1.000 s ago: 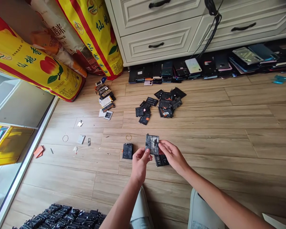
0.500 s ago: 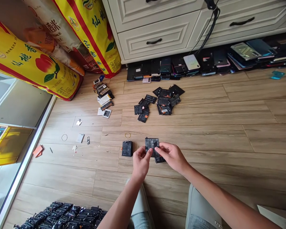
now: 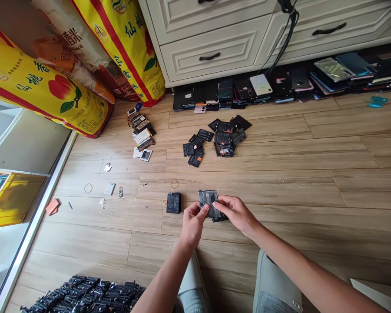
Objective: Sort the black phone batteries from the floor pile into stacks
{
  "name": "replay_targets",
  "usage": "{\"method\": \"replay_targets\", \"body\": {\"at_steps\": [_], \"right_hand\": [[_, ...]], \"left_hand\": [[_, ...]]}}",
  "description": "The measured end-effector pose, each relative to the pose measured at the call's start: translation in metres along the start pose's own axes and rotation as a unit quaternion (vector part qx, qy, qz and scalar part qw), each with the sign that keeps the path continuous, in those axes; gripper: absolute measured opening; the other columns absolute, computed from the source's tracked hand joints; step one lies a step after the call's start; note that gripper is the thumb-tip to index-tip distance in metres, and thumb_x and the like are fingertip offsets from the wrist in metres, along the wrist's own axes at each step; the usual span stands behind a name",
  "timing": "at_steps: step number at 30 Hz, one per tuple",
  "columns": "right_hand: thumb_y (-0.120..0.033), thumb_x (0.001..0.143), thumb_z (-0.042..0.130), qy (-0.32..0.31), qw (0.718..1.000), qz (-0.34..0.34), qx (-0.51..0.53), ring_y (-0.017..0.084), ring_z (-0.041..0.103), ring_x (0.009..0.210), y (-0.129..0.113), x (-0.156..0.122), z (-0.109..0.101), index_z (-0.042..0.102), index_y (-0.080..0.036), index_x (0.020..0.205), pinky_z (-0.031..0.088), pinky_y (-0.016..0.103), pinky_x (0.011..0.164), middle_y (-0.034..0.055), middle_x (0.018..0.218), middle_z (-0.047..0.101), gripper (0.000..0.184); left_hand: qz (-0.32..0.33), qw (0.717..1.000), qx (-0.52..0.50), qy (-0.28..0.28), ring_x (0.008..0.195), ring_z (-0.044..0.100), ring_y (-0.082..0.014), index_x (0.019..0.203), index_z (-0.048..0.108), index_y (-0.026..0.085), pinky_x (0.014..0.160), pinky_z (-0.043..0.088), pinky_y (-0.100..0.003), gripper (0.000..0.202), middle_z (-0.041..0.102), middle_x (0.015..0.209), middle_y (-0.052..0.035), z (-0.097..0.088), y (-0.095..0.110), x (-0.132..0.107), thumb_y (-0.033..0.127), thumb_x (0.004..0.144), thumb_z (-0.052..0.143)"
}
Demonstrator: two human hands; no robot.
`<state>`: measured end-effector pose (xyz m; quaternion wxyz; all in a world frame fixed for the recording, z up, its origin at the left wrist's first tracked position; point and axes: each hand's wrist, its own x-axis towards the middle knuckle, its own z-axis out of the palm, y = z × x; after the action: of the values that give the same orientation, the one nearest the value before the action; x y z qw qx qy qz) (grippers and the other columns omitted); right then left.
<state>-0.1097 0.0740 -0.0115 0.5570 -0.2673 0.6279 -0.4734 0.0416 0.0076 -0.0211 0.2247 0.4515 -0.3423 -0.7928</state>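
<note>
Between both hands is a flat black phone battery [image 3: 208,198] with printed text, held up above the floor. My left hand [image 3: 193,219] pinches its lower left side, thumb on top. At its right side, my right hand [image 3: 236,213] grips it with thumb and fingers closed. Another dark battery [image 3: 219,218] shows partly beneath the held one; the rest of it is hidden. Left of my hands, a black battery stack [image 3: 173,203] lies on the floor, with a yellow rubber band [image 3: 174,184] just beyond it.
Loose black batteries [image 3: 224,137] lie farther off in two piles. Mixed batteries [image 3: 143,132] sit near the yellow bags [image 3: 81,98]. Stacked phones [image 3: 260,85] line the white cabinet [image 3: 215,48]. Many bundled black batteries [image 3: 87,295] cover the floor at bottom left.
The held battery has tilted slightly, and its face now catches more light. Both hands keep their grip in nearly the same place.
</note>
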Motion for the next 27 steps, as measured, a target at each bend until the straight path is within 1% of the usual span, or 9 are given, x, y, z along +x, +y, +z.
{"method": "replay_targets", "body": {"at_steps": [2, 8, 10, 14, 17, 20, 23, 25, 27], "right_hand": [[-0.065, 0.085, 0.066, -0.014, 1.0, 0.008, 0.016, 0.014, 0.036, 0.064, 0.002, 0.0, -0.002, 0.048, -0.022, 0.069, 0.032, 0.027, 0.059, -0.0035, 0.066, 0.041, 0.05], [-0.065, 0.085, 0.066, 0.064, 0.995, -0.02, -0.069, 0.012, 0.028, 0.06, 0.008, -0.003, 0.001, 0.035, -0.023, 0.062, 0.024, 0.027, 0.056, -0.0055, 0.062, 0.029, 0.056], [-0.065, 0.085, 0.066, 0.058, 0.997, -0.017, -0.048, 0.012, 0.029, 0.061, 0.008, -0.003, 0.001, 0.036, -0.023, 0.063, 0.025, 0.027, 0.055, -0.0054, 0.062, 0.03, 0.056], [-0.064, 0.087, 0.065, 0.011, 1.0, -0.007, -0.013, 0.012, 0.033, 0.06, 0.014, -0.003, -0.004, 0.039, -0.023, 0.064, 0.028, 0.026, 0.055, -0.005, 0.062, 0.035, 0.054], [-0.058, 0.088, 0.065, 0.064, 0.994, -0.035, -0.086, 0.013, 0.037, 0.058, 0.021, -0.004, -0.001, 0.043, -0.022, 0.061, 0.03, 0.027, 0.054, -0.0036, 0.058, 0.041, 0.05], [-0.051, 0.092, 0.064, 0.128, 0.978, -0.083, -0.143, 0.017, 0.049, 0.06, 0.023, -0.007, 0.008, 0.058, -0.022, 0.066, 0.04, 0.03, 0.057, 0.0011, 0.062, 0.056, 0.04], [-0.05, 0.097, 0.061, 0.114, 0.974, -0.132, -0.147, 0.021, 0.06, 0.07, 0.019, -0.011, 0.015, 0.071, -0.022, 0.082, 0.05, 0.034, 0.066, 0.0065, 0.079, 0.069, 0.033], [-0.053, 0.1, 0.056, 0.081, 0.979, -0.138, -0.13, 0.021, 0.062, 0.073, 0.016, -0.014, 0.016, 0.07, -0.022, 0.08, 0.051, 0.033, 0.066, 0.0073, 0.08, 0.07, 0.04], [-0.057, 0.1, 0.054, 0.103, 0.979, -0.122, -0.128, 0.019, 0.058, 0.066, 0.014, -0.014, 0.013, 0.063, -0.022, 0.072, 0.048, 0.031, 0.061, 0.0045, 0.069, 0.063, 0.046]], "left_hand": [[-0.006, 1.0, -0.008, -0.008, 0.076, 0.056, -0.0142, 0.077, 0.072, 0.016, 0.077, 0.047, -0.027, 0.043, 0.067, 0.079, -0.0033, 0.001, 0.002, -0.001, 0.054, 0.07, 0.091], [0.083, 0.969, 0.215, 0.086, 0.06, 0.035, -0.0105, 0.061, 0.061, 0.017, 0.056, 0.029, -0.025, 0.051, 0.044, 0.058, 0.0029, 0.004, 0.001, -0.002, 0.06, 0.077, 0.083], [0.066, 0.981, 0.17, 0.072, 0.062, 0.039, -0.0109, 0.063, 0.062, 0.017, 0.059, 0.034, -0.024, 0.051, 0.049, 0.06, 0.002, 0.004, -0.001, -0.002, 0.061, 0.076, 0.083], [-0.006, 0.999, 0.035, -0.004, 0.072, 0.055, -0.0141, 0.075, 0.069, 0.015, 0.072, 0.047, -0.027, 0.046, 0.065, 0.076, -0.0031, 0.003, -0.008, -0.001, 0.057, 0.073, 0.087], [0.029, 0.993, 0.109, 0.045, 0.071, 0.056, -0.014, 0.076, 0.071, 0.015, 0.069, 0.046, -0.025, 0.041, 0.065, 0.073, -0.0031, 0.003, -0.016, 0.0, 0.053, 0.076, 0.086], [0.033, 0.993, 0.083, 0.083, 0.093, 0.068, -0.0208, 0.101, 0.076, 0.018, 0.082, 0.054, -0.03, 0.042, 0.075, 0.103, -0.0094, 0.007, -0.021, -0.001, 0.048, 0.075, 0.088], [-0.028, 0.997, -0.061, 0.041, 0.117, 0.068, -0.0266, 0.123, 0.073, 0.023, 0.095, 0.056, -0.036, 0.057, 0.071, 0.131, -0.0116, 0.012, -0.017, -0.005, 0.049, 0.075, 0.089], [-0.076, 0.989, -0.128, 0.008, 0.119, 0.068, -0.0278, 0.12, 0.075, 0.022, 0.095, 0.058, -0.037, 0.056, 0.072, 0.13, -0.0127, 0.013, -0.012, -0.007, 0.052, 0.075, 0.088], [-0.102, 0.986, -0.134, 0.0, 0.111, 0.071, -0.0281, 0.113, 0.077, 0.019, 0.089, 0.061, -0.038, 0.054, 0.076, 0.121, -0.0139, 0.013, -0.007, -0.008, 0.054, 0.074, 0.089]]}}
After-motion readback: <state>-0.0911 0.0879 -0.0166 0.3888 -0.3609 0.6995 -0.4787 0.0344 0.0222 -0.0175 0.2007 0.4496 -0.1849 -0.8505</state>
